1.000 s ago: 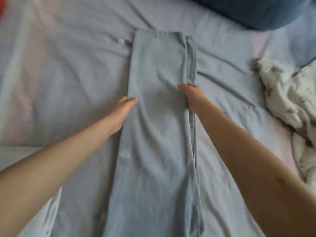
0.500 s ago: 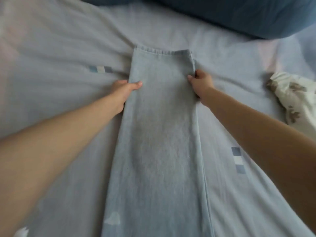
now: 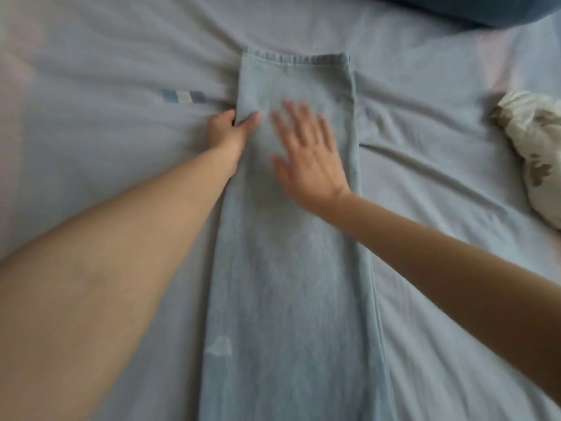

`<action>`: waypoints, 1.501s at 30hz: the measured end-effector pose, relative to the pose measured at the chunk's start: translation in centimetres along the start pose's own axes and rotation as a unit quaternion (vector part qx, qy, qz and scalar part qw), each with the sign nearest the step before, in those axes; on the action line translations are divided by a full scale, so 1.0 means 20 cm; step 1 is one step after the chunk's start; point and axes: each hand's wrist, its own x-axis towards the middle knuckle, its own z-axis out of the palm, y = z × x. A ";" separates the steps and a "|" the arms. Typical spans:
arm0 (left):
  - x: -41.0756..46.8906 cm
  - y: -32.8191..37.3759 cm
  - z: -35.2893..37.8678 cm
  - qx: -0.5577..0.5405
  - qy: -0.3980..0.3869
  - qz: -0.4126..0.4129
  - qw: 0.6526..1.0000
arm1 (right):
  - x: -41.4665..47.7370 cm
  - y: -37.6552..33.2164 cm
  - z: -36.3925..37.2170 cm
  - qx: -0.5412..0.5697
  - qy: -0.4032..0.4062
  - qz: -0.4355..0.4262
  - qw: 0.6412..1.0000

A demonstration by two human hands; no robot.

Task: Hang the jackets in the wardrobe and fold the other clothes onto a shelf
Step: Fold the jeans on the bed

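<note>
A pair of pale blue jeans (image 3: 291, 268) lies flat on a bed, folded lengthwise into one narrow strip. Its long axis runs straight away from the person. The stitched hem (image 3: 294, 57) is at the far end and points toward the head of the bed; the near end runs out of view at the bottom. A small pale patch (image 3: 219, 346) shows on the cloth near its left edge, well back from both hands.

The left hand (image 3: 230, 132) is at the left edge of the strip, a little short of the hem. Its thumb lies on top of the cloth and its fingers curl at the edge, so it pinches the jeans there. The forearm reaches in from the lower left.

The right hand (image 3: 309, 159) lies palm down on the middle of the strip, just right of the left hand. Its fingers are straight and spread, pointing toward the hem, and it holds nothing. It is blurred, so I cannot tell how firmly it presses.

The grey-blue bed sheet (image 3: 121, 56) is creased around the hem. A small striped mark (image 3: 182, 96) sits on the sheet just left of the left hand. Well to the right of the right hand lies a bunched cream cloth with brown print (image 3: 534, 153). A dark blue pillow (image 3: 455, 7) lies beyond the hem, at the far right.
</note>
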 end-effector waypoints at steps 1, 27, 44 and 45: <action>0.00 -0.01 0.00 0.004 -0.003 0.011 1.000 | -0.13 -0.01 0.03 -0.018 -0.027 -0.116 0.993; -0.29 -0.22 -0.28 0.555 -0.049 0.358 0.749 | 0.51 0.49 -0.01 -0.080 -0.164 0.280 0.943; -0.27 -0.17 -0.29 0.540 -0.085 0.315 0.776 | 0.11 0.09 -0.05 -0.053 -0.042 0.060 0.996; -0.27 -0.16 -0.29 0.544 -0.093 0.299 0.778 | -0.10 0.00 -0.04 -0.018 -0.046 0.023 0.998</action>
